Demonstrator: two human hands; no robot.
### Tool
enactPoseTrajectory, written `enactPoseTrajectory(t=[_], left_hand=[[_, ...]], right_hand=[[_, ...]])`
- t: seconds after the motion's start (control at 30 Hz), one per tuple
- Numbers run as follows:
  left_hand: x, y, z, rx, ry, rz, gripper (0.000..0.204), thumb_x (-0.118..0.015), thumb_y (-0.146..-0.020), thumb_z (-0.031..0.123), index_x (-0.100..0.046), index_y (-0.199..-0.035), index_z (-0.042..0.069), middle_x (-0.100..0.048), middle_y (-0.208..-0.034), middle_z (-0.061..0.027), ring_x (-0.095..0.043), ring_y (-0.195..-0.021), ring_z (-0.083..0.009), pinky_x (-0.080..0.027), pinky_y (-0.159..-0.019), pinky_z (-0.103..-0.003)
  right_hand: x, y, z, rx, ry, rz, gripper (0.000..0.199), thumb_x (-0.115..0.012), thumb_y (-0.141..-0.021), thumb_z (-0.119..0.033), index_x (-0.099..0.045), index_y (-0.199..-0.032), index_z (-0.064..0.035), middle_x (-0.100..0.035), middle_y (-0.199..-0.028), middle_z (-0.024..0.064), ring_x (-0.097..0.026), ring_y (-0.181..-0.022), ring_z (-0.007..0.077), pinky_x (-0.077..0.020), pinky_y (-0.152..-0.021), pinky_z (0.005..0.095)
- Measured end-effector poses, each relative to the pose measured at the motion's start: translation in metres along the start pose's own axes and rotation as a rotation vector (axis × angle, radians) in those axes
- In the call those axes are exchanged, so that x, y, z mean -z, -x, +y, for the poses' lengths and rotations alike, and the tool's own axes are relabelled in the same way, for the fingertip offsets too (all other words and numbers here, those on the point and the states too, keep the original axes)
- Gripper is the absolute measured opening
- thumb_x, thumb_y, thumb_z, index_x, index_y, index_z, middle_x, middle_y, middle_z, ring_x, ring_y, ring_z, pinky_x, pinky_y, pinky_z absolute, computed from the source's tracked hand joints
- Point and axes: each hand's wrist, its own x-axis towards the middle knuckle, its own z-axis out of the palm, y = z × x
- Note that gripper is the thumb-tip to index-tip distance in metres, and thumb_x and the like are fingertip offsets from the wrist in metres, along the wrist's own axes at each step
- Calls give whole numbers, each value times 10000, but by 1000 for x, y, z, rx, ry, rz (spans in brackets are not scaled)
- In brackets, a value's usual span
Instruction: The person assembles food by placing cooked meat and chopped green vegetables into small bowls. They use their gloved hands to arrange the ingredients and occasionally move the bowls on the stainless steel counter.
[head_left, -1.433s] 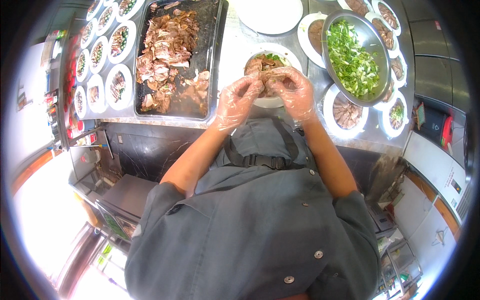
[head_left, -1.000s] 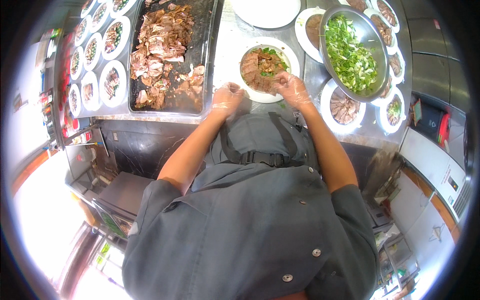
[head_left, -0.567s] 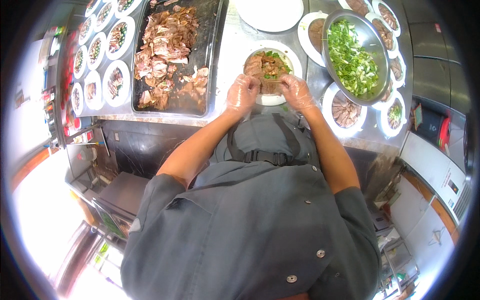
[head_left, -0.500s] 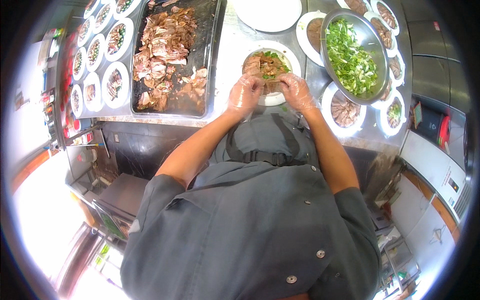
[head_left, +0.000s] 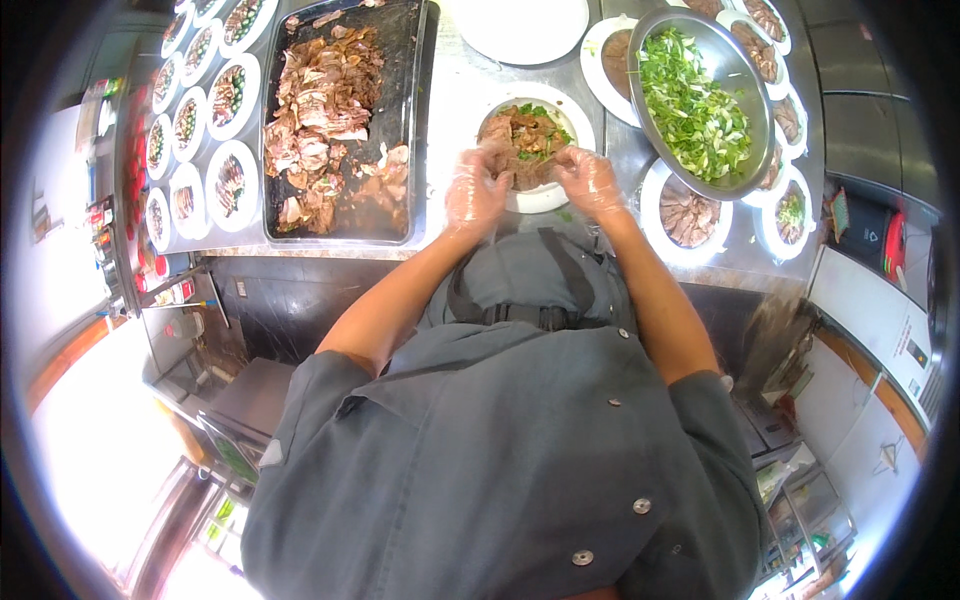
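Both my hands wear clear plastic gloves and meet over a white plate (head_left: 578,112) close to my body. Brown sliced meat (head_left: 528,172) lies on it, with chopped greens showing along its far side. At the meat's left edge, my left hand (head_left: 477,190) has its fingers bent against a slice, the thumb nearer to me. On the opposite edge my right hand (head_left: 591,182) pinches the meat between thumb and fingers. Beyond the right hand a steel bowl (head_left: 768,135) of chopped greens (head_left: 695,105) rests tilted over several plates.
A dark tray (head_left: 395,215) with a heap of sliced meat (head_left: 325,100) stands left of the plate. Several filled white plates (head_left: 232,185) line the far left, and more plates (head_left: 690,215) lie around the bowl. A white plate (head_left: 520,25) sits at the back. The steel counter's edge (head_left: 300,250) runs before me.
My hands have moved a little apart, from pinching a meat slice together to the meat's two sides. The slice between them now lies flatter on the plate.
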Motion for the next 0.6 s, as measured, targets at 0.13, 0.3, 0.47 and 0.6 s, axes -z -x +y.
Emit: enactPoseTrajectory(t=[0.13,0.3,0.47,0.6], left_hand=[[-3,-6,-17,283,-203,64,1009,-893,-853,345,-393,-1619,-79,-409,-1604,-383,-477,-1477,-466,-425,-1232,-489],[-8,-36,-52,242,-64,-35,973,-859,-915,359,-389,-1638,-93,-525,-1571,-311,-505,-1489,-434,-403,-1274,-464],[21,-55,-55,-18,149,12,622,-762,-976,152,-571,-1553,19,-645,-1474,-261,-708,-1288,-363,-572,-1078,-418],[19,-33,-41,106,188,-45,314,-765,-988,148,-784,-1288,55,-802,-1175,-186,-800,-988,-243,-631,-895,-390]], right_hand=[[0,-1,-6,-65,33,-33,312,-700,-982,-308,-778,-1174,-75,-784,-1139,224,-753,-1071,423,-585,-962,508],[1,-2,-14,-82,105,-75,329,-671,-997,-363,-766,-1102,-66,-780,-1082,224,-746,-1013,447,-587,-925,534],[9,9,-49,-26,328,-119,312,-669,-997,-348,-742,-1058,-51,-769,-1057,223,-744,-984,446,-590,-893,555],[0,17,-60,228,401,157,231,-755,-943,-274,-743,-1047,-68,-755,-1105,192,-748,-977,418,-607,-865,512]])
